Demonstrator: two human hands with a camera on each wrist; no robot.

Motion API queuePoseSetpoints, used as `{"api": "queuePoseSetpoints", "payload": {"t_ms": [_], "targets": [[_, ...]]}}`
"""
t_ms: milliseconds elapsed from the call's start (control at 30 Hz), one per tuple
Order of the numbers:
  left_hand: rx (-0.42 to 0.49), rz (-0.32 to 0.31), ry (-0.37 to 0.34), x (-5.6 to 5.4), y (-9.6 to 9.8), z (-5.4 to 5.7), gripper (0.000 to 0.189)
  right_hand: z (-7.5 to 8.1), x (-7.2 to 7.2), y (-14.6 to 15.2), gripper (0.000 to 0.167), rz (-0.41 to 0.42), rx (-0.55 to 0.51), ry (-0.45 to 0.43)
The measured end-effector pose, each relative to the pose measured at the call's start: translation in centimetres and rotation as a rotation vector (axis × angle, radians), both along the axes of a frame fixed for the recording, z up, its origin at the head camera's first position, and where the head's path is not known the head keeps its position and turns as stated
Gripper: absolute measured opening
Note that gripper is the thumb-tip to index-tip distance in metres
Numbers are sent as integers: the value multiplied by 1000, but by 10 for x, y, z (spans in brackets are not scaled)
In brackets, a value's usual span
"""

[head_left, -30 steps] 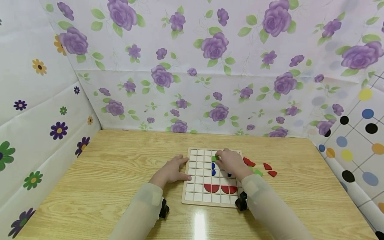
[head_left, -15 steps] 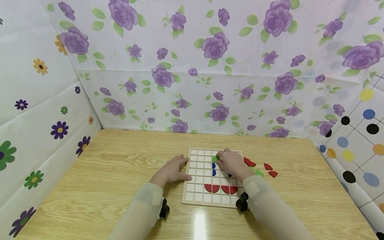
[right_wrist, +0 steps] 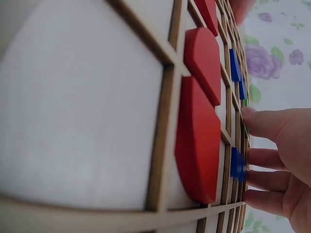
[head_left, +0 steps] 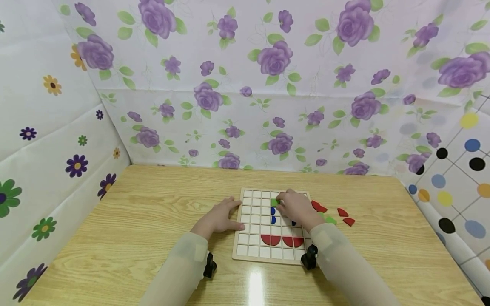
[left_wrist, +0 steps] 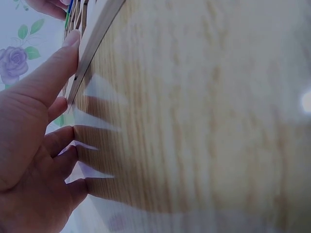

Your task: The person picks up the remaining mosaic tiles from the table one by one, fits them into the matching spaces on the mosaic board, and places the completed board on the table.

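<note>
A wooden grid board (head_left: 252, 258) lies on the table with shaped pieces in its cells. My left hand (head_left: 219, 216) rests at its left edge, fingers spread; in the left wrist view the thumb (left_wrist: 60, 60) lies against the frame. Over the upper right cells is my right hand (head_left: 296, 206), its thumb and index fingertips at a green piece (head_left: 274, 202). In the right wrist view its fingers (right_wrist: 272, 179) reach nearly straight to the board. Blue half-round pieces (head_left: 273, 220) and red quarter-round pieces (head_left: 271, 240) sit in lower cells. Cells under the right hand are hidden.
Loose red pieces (head_left: 343, 212) and green pieces (head_left: 331, 220) lie on the wooden table (head_left: 172, 187) right of the board. A flowered cloth (head_left: 245, 127) hangs behind the table. A black wrist camera (head_left: 309, 257) hangs over the board's lower right corner.
</note>
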State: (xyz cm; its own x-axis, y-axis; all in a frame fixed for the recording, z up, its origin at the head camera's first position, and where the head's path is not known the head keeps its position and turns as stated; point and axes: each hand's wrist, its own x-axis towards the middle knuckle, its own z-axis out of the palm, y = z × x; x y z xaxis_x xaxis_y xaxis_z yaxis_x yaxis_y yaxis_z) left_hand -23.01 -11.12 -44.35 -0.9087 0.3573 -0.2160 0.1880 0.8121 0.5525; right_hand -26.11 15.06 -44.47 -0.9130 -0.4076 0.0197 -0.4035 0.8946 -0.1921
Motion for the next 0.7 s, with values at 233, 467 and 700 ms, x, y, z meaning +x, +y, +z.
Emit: {"api": "queuePoseSetpoints", "payload": {"t_ms": [233,467,700], "targets": [[14,8,2,0,-2,1,84,1,-2,-2,31,0,-1,-14],[17,4,-4,0,-2,1,85,2,-1,2,34,-3,-12,-59],[7,9,-20,-1,-1,1,84,-3,1,15,35,16,-153,-120]]}}
